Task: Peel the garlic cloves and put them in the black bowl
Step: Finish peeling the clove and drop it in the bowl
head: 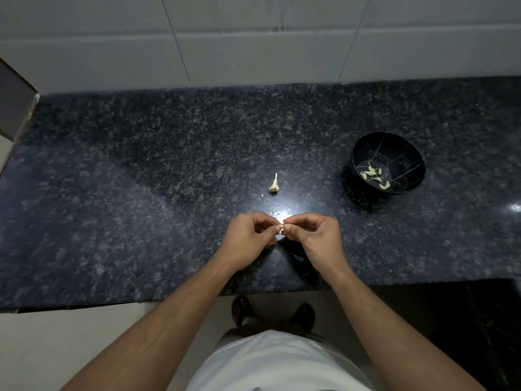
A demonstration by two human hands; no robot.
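Observation:
Both hands meet above the near middle of the dark granite counter (141, 193). My left hand (248, 241) and my right hand (313, 235) pinch one small garlic clove (281, 228) between their fingertips; the fingers hide most of it. Farther back on the counter lies the remnant of a garlic bulb (274, 186) with its stem pointing away from me. At the right stands the black bowl (363, 148), tilted towards me, with several peeled cloves (375, 176) in its bottom.
Small bits of garlic skin (276, 212) lie on the counter just beyond my hands. A white tiled wall (253, 38) runs behind the counter. The counter's front edge (169, 299) is near my body, with the floor and my feet below.

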